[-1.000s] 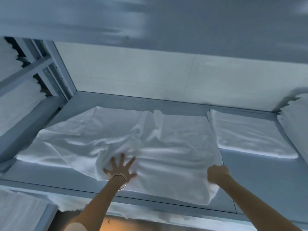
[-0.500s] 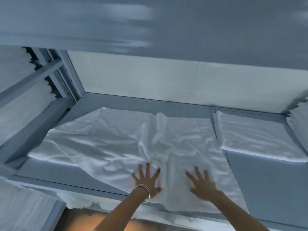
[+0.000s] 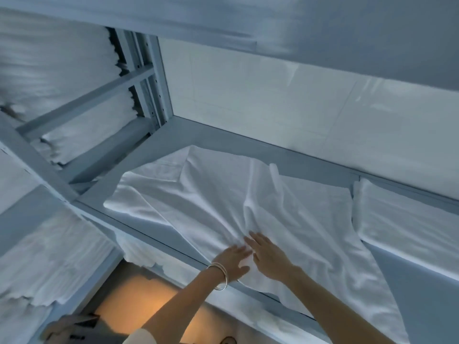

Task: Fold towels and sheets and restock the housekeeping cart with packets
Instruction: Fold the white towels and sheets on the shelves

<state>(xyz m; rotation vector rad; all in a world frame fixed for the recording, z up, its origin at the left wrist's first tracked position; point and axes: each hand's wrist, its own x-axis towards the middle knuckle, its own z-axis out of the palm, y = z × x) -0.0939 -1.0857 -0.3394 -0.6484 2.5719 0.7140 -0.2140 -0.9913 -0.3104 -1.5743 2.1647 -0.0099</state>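
A crumpled white sheet (image 3: 223,199) lies spread over the grey metal shelf (image 3: 159,150), and its near right corner hangs over the front rail. My left hand (image 3: 232,260), with bangles on the wrist, lies flat on the sheet near the front edge, fingers extended. My right hand (image 3: 269,254) rests flat beside it, and the fingertips of both nearly meet. The cloth bunches into folds just beyond them. Neither hand grips the fabric.
A neatly folded white towel (image 3: 407,219) lies on the same shelf to the right. Stacks of white linen (image 3: 82,135) fill the rack bays on the left. The shelf above (image 3: 347,33) hangs low overhead. A white tiled wall (image 3: 273,100) backs the shelf.
My hands have slid together on the sheet and now almost touch, pushing the cloth into folds. My view has swung to the left and tilted.
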